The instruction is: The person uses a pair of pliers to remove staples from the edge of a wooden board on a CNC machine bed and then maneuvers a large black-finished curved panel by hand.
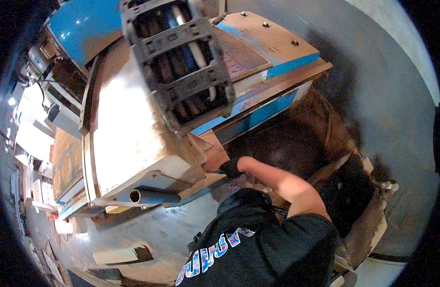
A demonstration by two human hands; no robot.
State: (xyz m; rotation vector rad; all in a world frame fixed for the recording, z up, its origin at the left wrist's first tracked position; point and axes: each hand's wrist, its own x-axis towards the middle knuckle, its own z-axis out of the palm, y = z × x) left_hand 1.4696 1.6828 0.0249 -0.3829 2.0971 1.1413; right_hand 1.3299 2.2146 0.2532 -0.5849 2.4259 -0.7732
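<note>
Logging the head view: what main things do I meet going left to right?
Blue machine cover → open-ended pipe → co-worker's bare forearm → pale fitting near the grey wall.

Single head fisheye, angled down onto machine [126, 117].

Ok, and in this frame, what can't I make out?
All in the head view:
Wearer's own hands: out of frame.
Co-worker's dark-gloved hand: fingertips too dark and small to tell.
Co-worker's other hand: not seen, probably behind the black shirt.
Black cable carrier: upper end cut off by the top edge.
Far-left items: too small and blurred.
</note>
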